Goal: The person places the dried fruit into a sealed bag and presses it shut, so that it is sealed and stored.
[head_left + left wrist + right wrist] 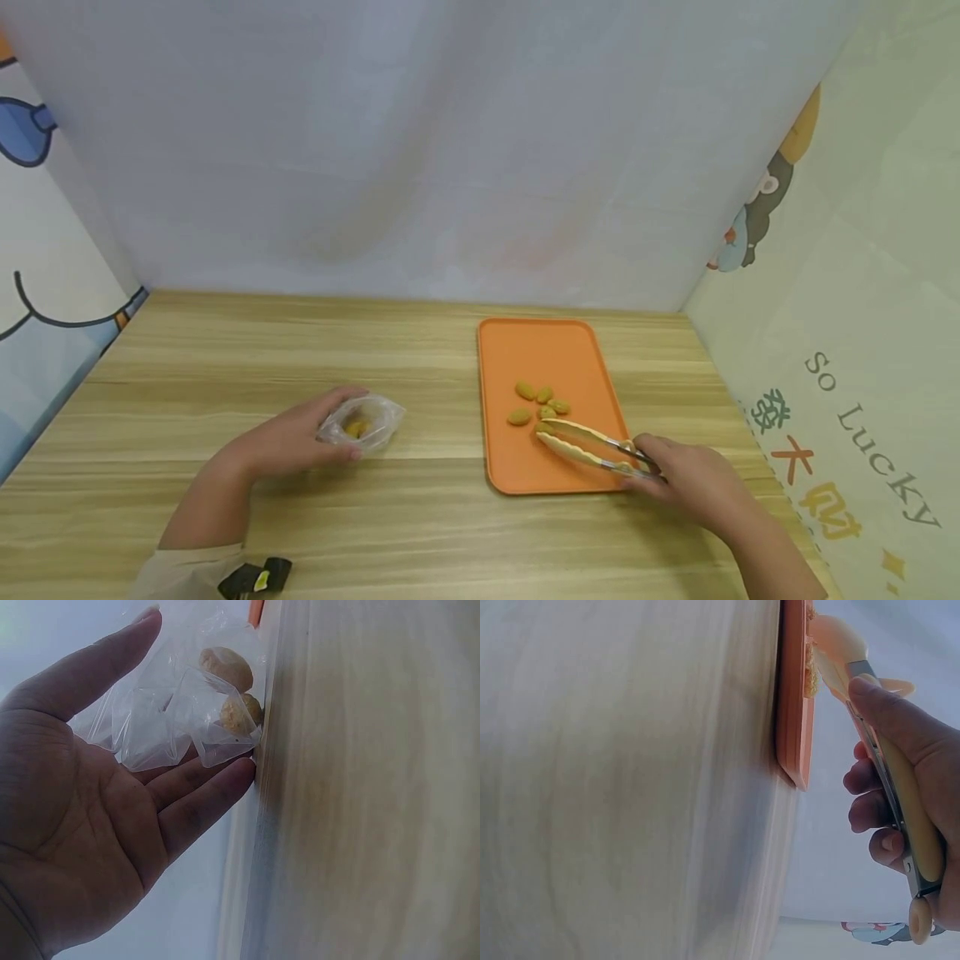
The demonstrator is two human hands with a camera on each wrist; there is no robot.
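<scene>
The right hand (693, 483) grasps the tongs (911, 806); their long axis slants leftward and slightly away, tips at one oval food piece (519, 417) group's near edge, though I cannot tell whether they pinch anything. The left hand (300, 437) has its fingers around a clear bag (382, 421), opening upward, pieces inside, at the counter (300, 367). The step seems to be picking up pieces for bagging; next calls for a firm squeeze, then lifting. Beyond the tips, the orange tray (540, 350) stretches lengthwise away.

Hands (296, 437) (697, 483) hold a plastic bag (381, 425) and, over an orange tray (540, 350), tongs (572, 451).
</scene>
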